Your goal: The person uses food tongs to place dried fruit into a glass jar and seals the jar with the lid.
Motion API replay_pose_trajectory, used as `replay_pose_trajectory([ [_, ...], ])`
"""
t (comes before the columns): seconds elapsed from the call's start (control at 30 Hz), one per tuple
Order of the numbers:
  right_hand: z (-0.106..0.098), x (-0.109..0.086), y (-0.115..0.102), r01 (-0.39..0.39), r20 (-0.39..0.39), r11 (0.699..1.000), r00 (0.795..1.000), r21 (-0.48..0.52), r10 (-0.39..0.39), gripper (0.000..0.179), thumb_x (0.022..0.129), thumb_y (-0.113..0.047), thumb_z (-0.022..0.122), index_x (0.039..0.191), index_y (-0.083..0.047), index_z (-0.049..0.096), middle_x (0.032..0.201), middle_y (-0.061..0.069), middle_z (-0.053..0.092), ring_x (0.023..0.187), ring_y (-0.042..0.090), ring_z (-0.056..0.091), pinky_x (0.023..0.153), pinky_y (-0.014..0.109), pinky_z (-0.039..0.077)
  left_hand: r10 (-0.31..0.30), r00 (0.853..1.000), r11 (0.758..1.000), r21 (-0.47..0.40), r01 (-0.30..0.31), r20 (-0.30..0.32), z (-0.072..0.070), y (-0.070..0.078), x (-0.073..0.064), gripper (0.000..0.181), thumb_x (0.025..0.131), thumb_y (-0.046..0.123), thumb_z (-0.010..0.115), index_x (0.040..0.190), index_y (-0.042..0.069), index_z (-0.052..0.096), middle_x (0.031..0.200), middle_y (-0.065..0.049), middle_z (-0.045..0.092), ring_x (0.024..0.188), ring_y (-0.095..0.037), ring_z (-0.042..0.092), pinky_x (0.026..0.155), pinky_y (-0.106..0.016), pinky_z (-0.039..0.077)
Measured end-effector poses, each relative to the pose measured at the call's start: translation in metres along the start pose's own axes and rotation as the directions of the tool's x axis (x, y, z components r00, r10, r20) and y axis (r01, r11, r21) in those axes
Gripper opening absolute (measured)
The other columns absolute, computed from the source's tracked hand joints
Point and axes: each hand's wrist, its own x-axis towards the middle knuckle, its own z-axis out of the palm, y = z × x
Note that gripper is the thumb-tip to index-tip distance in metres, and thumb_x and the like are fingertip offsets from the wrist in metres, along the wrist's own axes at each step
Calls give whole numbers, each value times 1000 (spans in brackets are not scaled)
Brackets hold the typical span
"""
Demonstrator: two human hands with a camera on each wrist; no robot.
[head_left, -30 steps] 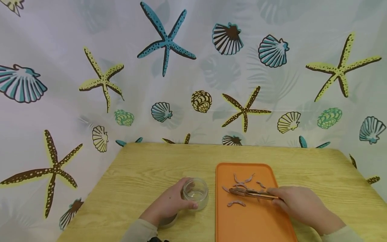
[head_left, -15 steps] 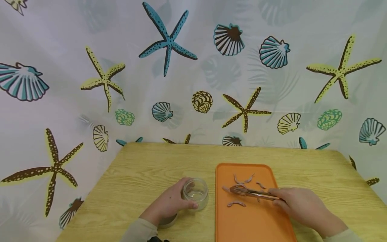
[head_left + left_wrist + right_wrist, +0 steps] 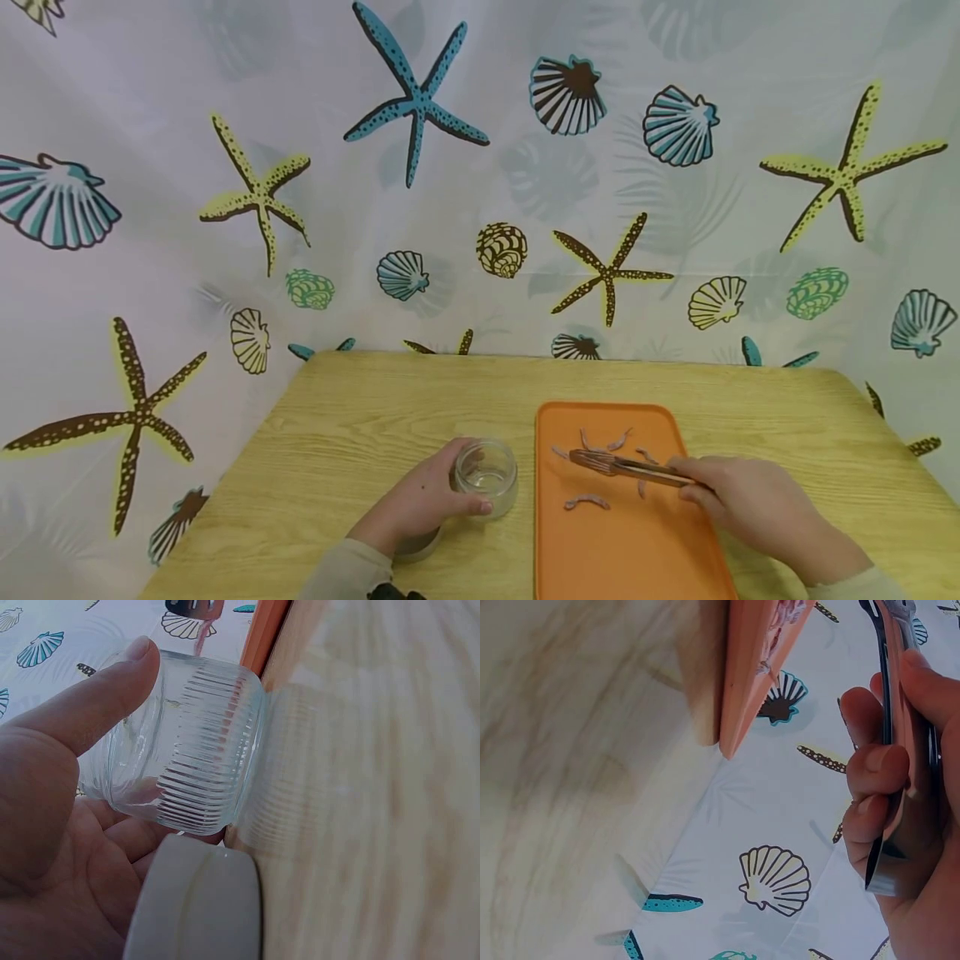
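Observation:
My left hand [image 3: 420, 497] grips a ribbed clear glass jar [image 3: 495, 483] that stands upright on the table left of the tray, thumb on its near side. No contents show in the jar. My right hand [image 3: 757, 508] holds metal tongs [image 3: 656, 474], their slotted ends over the upper part of the orange tray [image 3: 615, 554]. In the left wrist view a thin reddish strip [image 3: 201, 639] hangs at the tong tips [image 3: 196, 607]. Several pinkish-brown curved strips [image 3: 588, 502] lie scattered on the tray.
A round greyish object, perhaps a lid [image 3: 417, 546], lies beside the jar, partly under my left hand. The wood-grain table [image 3: 390, 400] extends around the tray. A white curtain [image 3: 480, 167] printed with starfish and shells hangs behind and at the sides.
The tongs have come up slightly from among the strips, and the strip beneath their tips no longer shows on the tray. My left hand and the jar have stayed put.

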Motion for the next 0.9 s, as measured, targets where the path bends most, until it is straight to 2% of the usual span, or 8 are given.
replay_pose_trajectory([
  [0.17,-4,-1,-2,15,-34,1000,999,15,-15,31,91,-31,77,121,-25,75,103,-11,73,73,-1,60,57,27,47,-3,1000,1000,-4,3,-3,1,1,0,95,80,47,86,156,15,36,147,-8,53,135,-30,47,109,-58,34],
  [0.47,-10,3,-10,47,-90,999,995,19,-45,30,90,-30,78,120,-27,74,102,-14,73,71,-3,58,56,26,46,-7,1000,1000,13,8,-19,1,1,0,98,79,48,86,157,15,35,147,-9,51,134,-31,47,108,-59,35],
  [0.63,-13,6,-16,69,-96,997,993,38,-65,28,90,-30,78,117,-29,73,97,-18,70,66,-6,48,55,24,41,-2,1000,1000,6,2,-16,1,2,0,97,80,47,86,156,14,35,147,-9,53,135,-32,47,109,-59,35],
  [0.73,-15,7,-20,101,-112,994,989,46,-96,28,90,-29,77,118,-29,73,96,-17,69,63,-5,45,54,24,39,-6,1000,1000,8,6,-15,1,3,0,98,80,47,86,156,14,35,147,-10,52,134,-32,47,108,-59,35],
  [0.9,-15,12,-26,156,-157,987,976,39,-149,31,89,-29,78,119,-27,73,97,-16,71,65,-5,50,53,25,43,-16,1000,1000,8,16,-17,2,3,0,99,79,48,86,157,14,35,148,-10,51,134,-32,47,107,-59,36],
])
